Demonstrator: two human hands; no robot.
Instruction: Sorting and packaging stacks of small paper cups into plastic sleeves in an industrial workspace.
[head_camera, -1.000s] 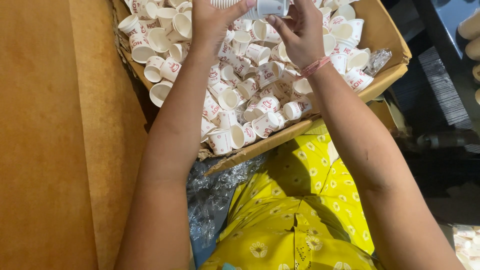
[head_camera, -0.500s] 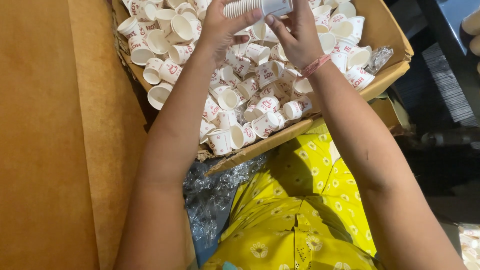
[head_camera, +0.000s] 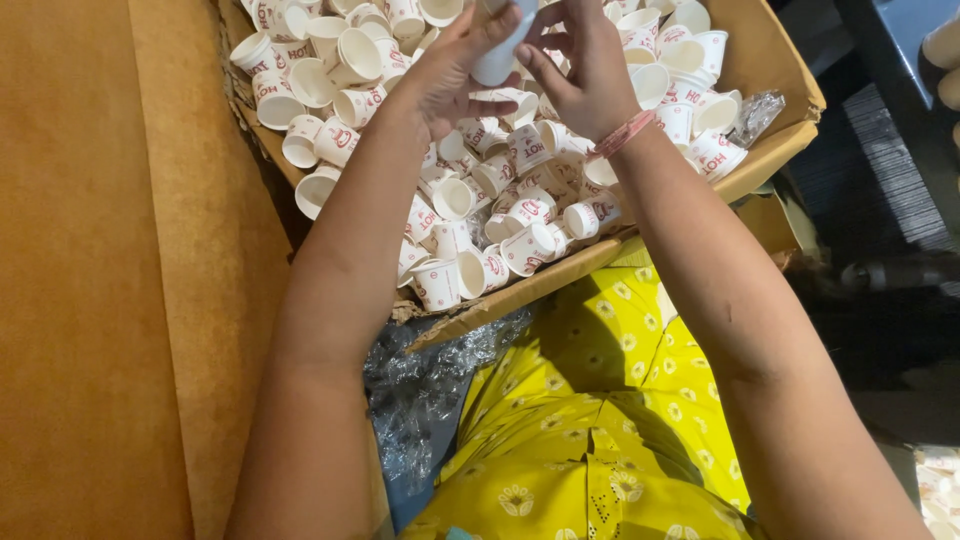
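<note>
Two bare hands meet at about twelve o'clock in the head view, above a cardboard box (head_camera: 770, 150) heaped with small white paper cups (head_camera: 470, 200) bearing red print. The left hand (head_camera: 445, 75) comes in from seven o'clock, and its fingers and thumb are closed around a white stack of nested cups (head_camera: 500, 55), which tilts up toward one o'clock and runs out of the top edge of the picture. The right hand (head_camera: 585, 75) reaches in from five o'clock; its fingers curl onto the right side of the same stack, pressing it against the left hand. A pink band (head_camera: 625, 133) circles the right wrist.

Loose cups lie in every direction in the box, some on their sides, some mouth up, from ten o'clock round to three o'clock. The box's near wall runs slantwise from eight o'clock to three o'clock, just over the person's lap. A yellow flowered garment (head_camera: 590, 430) covers the lap at six o'clock. Crumpled clear plastic (head_camera: 420, 390) lies between the box and the garment at seven o'clock. A tan surface (head_camera: 110, 300) fills the nine o'clock side.
</note>
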